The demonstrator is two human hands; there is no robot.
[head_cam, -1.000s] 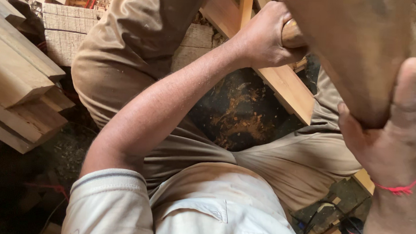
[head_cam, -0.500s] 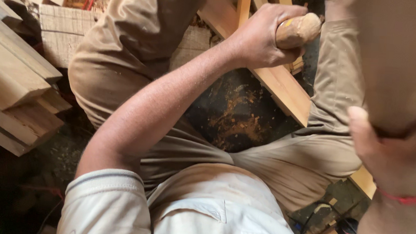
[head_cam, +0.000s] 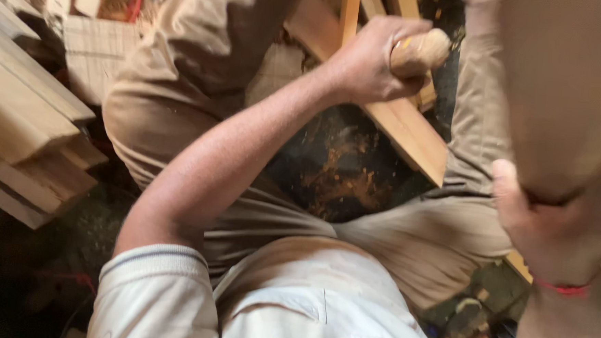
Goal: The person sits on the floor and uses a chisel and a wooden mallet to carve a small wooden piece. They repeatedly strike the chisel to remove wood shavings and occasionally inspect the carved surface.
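The left hand [head_cam: 371, 63] has its grip wrapped fully round a rounded wooden handle [head_cam: 420, 50], fingers curled tight over it so that only the pale, blunt end of the handle sticks out on the thumb side. The handle sits above a long plank [head_cam: 402, 130], which runs aslant between the person's knees; whether the tool's working end touches the plank cannot be told, since the hand covers it.

The right hand [head_cam: 551, 230] is close to the camera and blurred. Its thumb lies up against the near face of a broad wooden block [head_cam: 565, 94], and the palm seems to be under it; the grip is closed on the block, though the fingers behind are hidden. A red thread [head_cam: 567, 288] circles that wrist.

The person sits with legs spread in tan trousers [head_cam: 202, 75]. Dark floor [head_cam: 341, 171] between the legs carries orange sawdust. At the left, sawn boards [head_cam: 21, 127] lie stacked, well apart from both hands.
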